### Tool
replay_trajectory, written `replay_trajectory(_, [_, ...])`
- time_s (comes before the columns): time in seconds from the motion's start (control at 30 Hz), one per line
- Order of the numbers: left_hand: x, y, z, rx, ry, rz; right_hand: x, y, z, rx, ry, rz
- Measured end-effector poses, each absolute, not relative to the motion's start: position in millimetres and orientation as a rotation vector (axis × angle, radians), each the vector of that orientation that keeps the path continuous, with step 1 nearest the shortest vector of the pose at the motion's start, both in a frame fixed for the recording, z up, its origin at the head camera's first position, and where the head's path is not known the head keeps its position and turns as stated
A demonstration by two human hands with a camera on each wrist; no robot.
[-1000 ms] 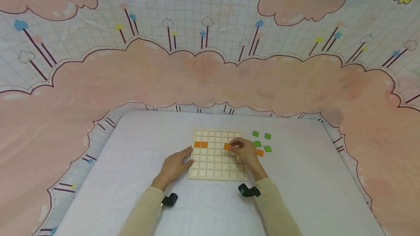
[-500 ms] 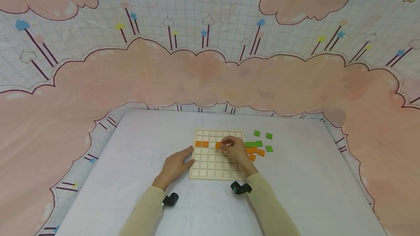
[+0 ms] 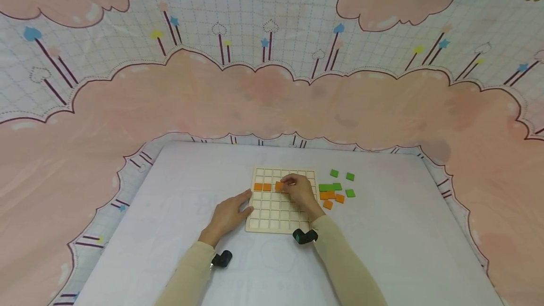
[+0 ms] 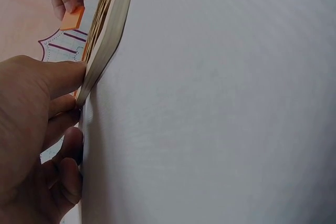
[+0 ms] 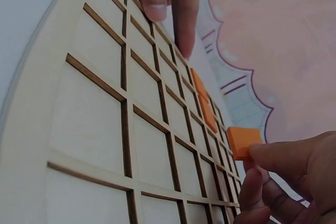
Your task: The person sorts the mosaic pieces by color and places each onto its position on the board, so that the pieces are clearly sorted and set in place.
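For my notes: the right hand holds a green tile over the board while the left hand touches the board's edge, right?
Not quite: the tile in the right hand is orange, as the right wrist view shows. The left hand does touch the board.

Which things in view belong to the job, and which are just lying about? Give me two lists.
Part of the job:
pale wooden square grid board, touched by the left hand
orange square tile in the right hand
two orange square tiles in the grid
loose orange square tiles, probably

Lying about or background:
loose green square tiles, perhaps for later
white tabletop
cartoon-print backdrop
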State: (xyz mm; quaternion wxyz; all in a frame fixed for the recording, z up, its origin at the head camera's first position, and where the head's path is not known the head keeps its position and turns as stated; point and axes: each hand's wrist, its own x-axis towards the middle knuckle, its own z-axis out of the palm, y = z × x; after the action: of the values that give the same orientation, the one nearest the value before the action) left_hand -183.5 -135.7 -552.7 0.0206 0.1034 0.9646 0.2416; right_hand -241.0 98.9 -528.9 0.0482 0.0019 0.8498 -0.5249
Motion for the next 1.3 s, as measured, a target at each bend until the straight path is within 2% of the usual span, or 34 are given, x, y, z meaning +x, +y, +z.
replay_trajectory(0.93, [-185, -135, -554, 0.344, 3.007, 0.742, -250, 86, -535, 0.072, 2.816, -1.259])
replay_trajectory(1.3, [-185, -136, -555, 0.336, 3.0, 0.756, -248, 91, -537, 0.022, 2.758, -1.386])
